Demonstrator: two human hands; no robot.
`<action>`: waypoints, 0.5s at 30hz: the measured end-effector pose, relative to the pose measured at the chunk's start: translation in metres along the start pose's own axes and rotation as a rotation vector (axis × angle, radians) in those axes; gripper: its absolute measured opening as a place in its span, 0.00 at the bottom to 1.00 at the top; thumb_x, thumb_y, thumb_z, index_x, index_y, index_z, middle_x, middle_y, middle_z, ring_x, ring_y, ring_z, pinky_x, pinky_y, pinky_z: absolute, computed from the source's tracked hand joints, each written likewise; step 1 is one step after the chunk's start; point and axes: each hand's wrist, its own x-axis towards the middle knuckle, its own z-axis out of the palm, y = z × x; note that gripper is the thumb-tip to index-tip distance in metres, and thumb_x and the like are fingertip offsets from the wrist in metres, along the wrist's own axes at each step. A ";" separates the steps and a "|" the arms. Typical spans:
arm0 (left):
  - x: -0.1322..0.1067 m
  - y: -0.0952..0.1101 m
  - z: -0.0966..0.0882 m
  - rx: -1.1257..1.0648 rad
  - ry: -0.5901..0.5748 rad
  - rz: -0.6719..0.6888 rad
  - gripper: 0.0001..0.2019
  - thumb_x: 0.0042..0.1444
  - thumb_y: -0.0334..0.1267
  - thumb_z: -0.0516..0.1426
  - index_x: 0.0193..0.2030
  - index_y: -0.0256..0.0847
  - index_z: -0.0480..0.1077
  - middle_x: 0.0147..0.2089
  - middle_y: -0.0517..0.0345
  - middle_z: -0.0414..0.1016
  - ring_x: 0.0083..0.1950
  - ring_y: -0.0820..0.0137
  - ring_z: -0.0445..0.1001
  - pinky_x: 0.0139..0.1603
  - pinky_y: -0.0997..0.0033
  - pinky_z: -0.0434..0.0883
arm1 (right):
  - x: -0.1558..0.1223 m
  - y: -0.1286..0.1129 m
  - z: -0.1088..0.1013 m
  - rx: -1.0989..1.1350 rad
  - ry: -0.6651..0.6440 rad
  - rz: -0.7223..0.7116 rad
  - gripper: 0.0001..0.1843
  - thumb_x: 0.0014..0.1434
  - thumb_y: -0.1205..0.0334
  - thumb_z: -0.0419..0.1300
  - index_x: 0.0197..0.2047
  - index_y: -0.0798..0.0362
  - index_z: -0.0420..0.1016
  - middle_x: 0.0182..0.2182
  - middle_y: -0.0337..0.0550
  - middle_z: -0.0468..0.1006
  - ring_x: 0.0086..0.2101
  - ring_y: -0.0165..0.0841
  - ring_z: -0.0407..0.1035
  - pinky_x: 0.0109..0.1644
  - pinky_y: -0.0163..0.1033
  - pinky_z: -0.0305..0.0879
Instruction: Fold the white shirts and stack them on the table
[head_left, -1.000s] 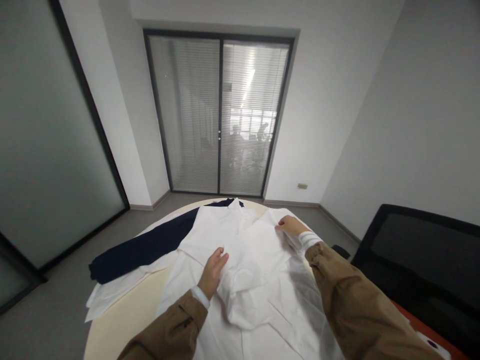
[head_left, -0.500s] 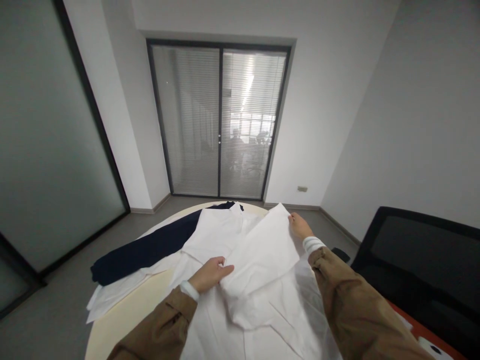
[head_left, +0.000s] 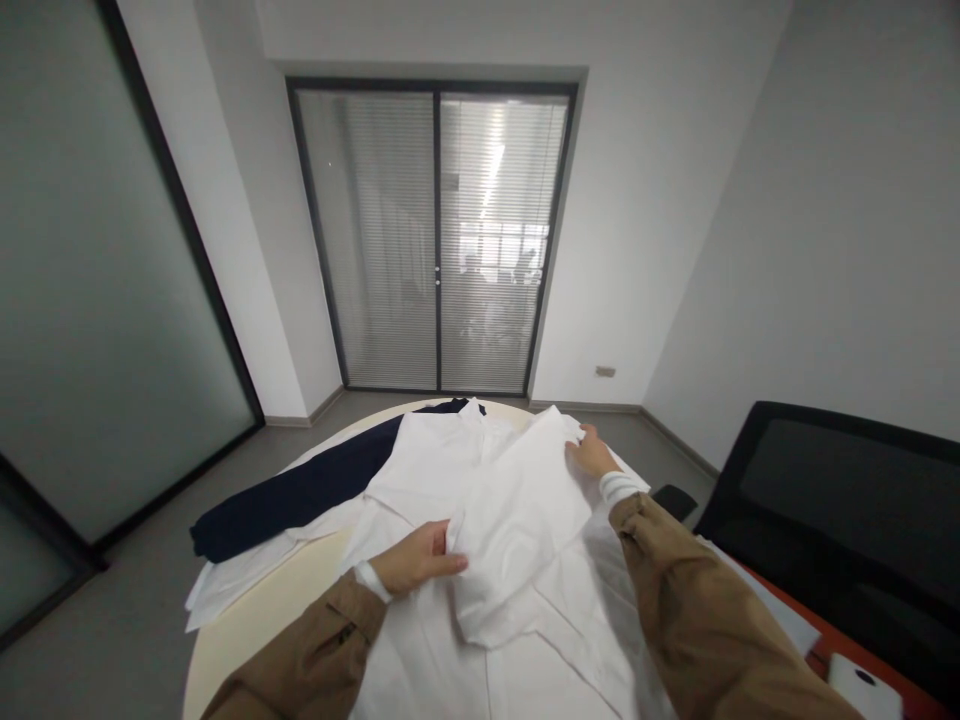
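A white shirt (head_left: 442, 470) lies spread on a round pale table (head_left: 277, 620), collar at the far side. Its right half (head_left: 525, 510) is folded up and lifted off the rest. My left hand (head_left: 420, 560) pinches the near edge of that flap, fingers closed on the cloth. My right hand (head_left: 591, 452) grips the flap's far corner near the shoulder. Both arms wear brown sleeves with white cuffs.
A dark navy garment (head_left: 300, 490) lies on the table's left side over another white cloth (head_left: 232, 585). A black office chair (head_left: 832, 500) stands at the right. A white device (head_left: 862, 685) rests on an orange-red surface at the lower right. Glass doors with blinds are ahead.
Both hands took hold of the shirt's right half and raised it off the table. It has since been drawn slightly leftward and lower over the shirt's middle.
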 end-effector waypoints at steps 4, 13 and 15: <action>0.013 0.002 0.002 0.209 0.304 0.122 0.23 0.51 0.49 0.65 0.51 0.37 0.74 0.49 0.45 0.79 0.52 0.56 0.75 0.58 0.56 0.68 | -0.044 -0.042 -0.019 0.051 0.211 -0.189 0.20 0.60 0.62 0.55 0.55 0.57 0.67 0.50 0.56 0.73 0.48 0.42 0.69 0.51 0.42 0.63; 0.023 -0.005 -0.003 0.168 0.560 0.155 0.21 0.55 0.50 0.60 0.47 0.36 0.77 0.47 0.47 0.80 0.52 0.55 0.75 0.58 0.57 0.67 | -0.176 -0.075 0.008 0.035 0.029 -1.447 0.25 0.58 0.52 0.59 0.57 0.50 0.66 0.54 0.53 0.72 0.47 0.43 0.66 0.51 0.50 0.61; 0.019 -0.016 -0.007 0.069 0.593 0.117 0.20 0.51 0.51 0.62 0.43 0.37 0.78 0.46 0.47 0.81 0.53 0.54 0.74 0.58 0.57 0.67 | -0.178 -0.061 0.027 0.090 0.112 -1.418 0.19 0.58 0.61 0.56 0.53 0.50 0.66 0.51 0.53 0.73 0.47 0.42 0.67 0.50 0.50 0.62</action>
